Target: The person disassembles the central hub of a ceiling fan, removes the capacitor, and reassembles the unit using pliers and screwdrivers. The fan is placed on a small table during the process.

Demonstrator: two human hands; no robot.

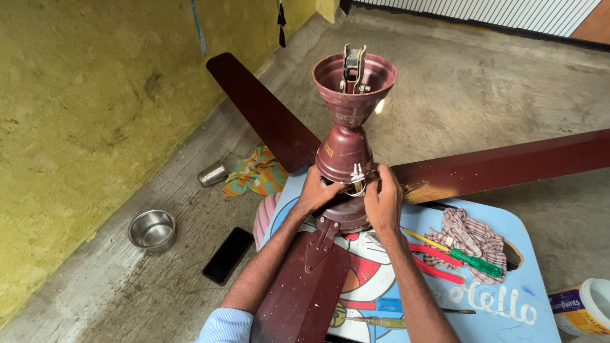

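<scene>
Both arms outstretched, left hand (pixel 316 190) and right hand (pixel 383 200) fingers clasping ceiling fan hub (pixel 345 213)

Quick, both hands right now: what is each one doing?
Left hand: fingers curled on the maroon metal ceiling fan hub, by the white wires.
Right hand: closed against the same hub's other side.

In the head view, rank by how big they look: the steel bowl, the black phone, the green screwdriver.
1. Black phone
2. Steel bowl, close to the phone in apparent size, so that order is unsure
3. Green screwdriver
</scene>
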